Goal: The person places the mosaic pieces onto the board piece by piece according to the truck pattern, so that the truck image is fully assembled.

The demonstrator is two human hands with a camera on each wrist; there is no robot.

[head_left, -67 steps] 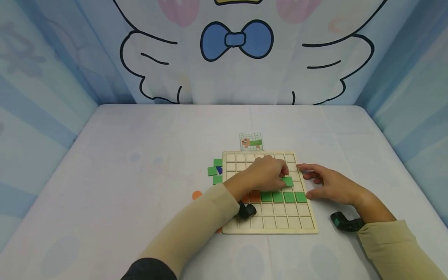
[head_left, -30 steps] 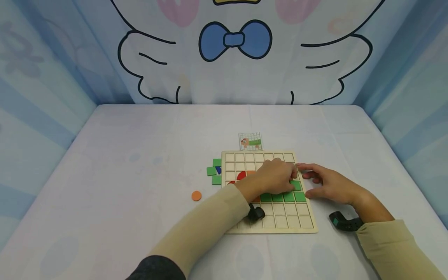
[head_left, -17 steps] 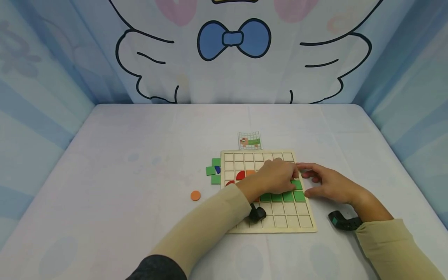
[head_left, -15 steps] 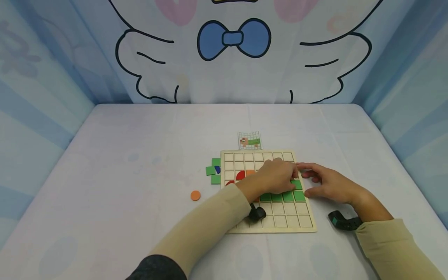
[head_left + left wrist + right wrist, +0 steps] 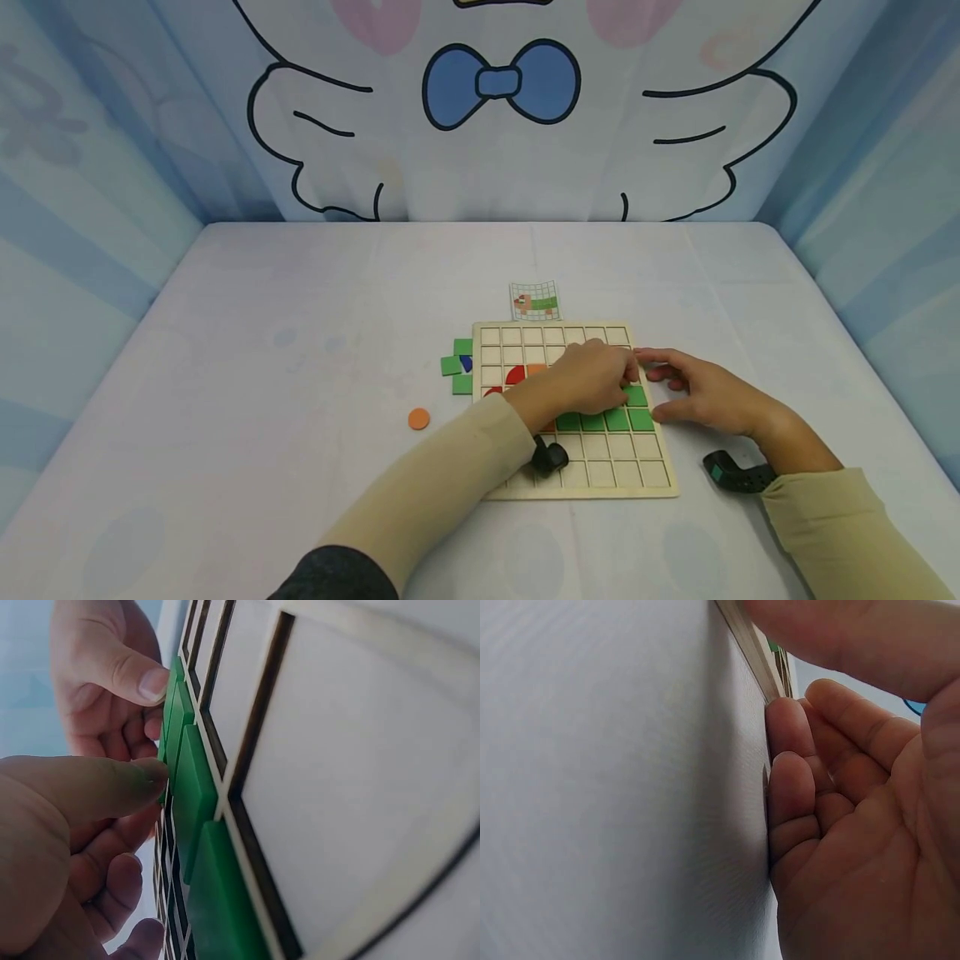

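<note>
My left hand [image 5: 588,379] reaches over the wooden grid board [image 5: 573,492], thumb and fingers curled at a green square tile [image 5: 636,396] in the second column from the right edge area. In the left wrist view the thumb tip touches the green tile [image 5: 178,724] row, while the fingertips behind it are partly hidden. Below it lies a row of green tiles [image 5: 592,422]. My right hand [image 5: 712,396] rests along the board's right edge, thumb and forefinger spread, the other fingers loosely bent; in the right wrist view fingertips meet the board's side [image 5: 754,649].
A small picture card [image 5: 536,302] lies behind the board. Loose green tiles [image 5: 451,366] and a blue piece [image 5: 467,363] sit by its left edge, an orange disc [image 5: 418,419] farther left. Red pieces [image 5: 515,375] and an orange piece [image 5: 536,369] lie in the grid, partly behind my left arm.
My left hand has moved right with the green tile, which now lies above the right end of the green row. Over the last half second it shifts only slightly. My right hand stays put.
</note>
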